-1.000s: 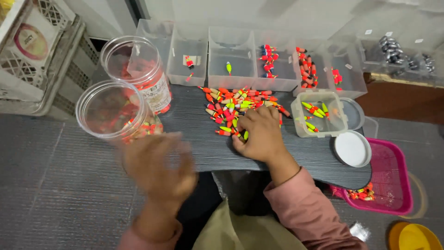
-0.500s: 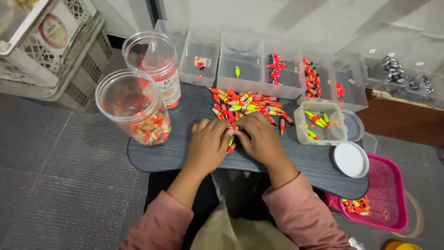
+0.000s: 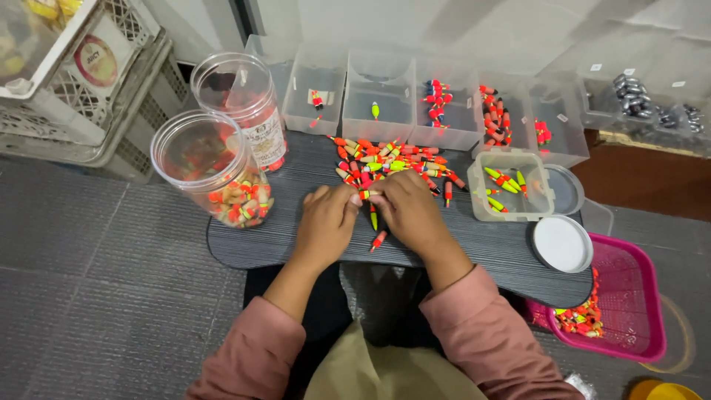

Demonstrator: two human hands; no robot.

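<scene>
A pile of small red, orange and yellow-green fishing floats (image 3: 385,161) lies on a dark grey board (image 3: 481,255). My left hand (image 3: 327,218) and my right hand (image 3: 409,207) rest side by side at the pile's near edge. Their fingertips meet on a float (image 3: 368,194) pinched between them. Two loose floats (image 3: 376,230) lie just below the fingers. Both sleeves are pink.
Two clear round jars (image 3: 215,167) with floats stand at the left. A row of clear bins (image 3: 437,104) lines the back. A small clear tub (image 3: 509,185), a white lid (image 3: 563,243) and a pink basket (image 3: 629,296) sit at the right. White crates (image 3: 67,81) stand far left.
My left hand came in from the lower left onto the board and joined my right hand at the pile. The view has shifted slightly.
</scene>
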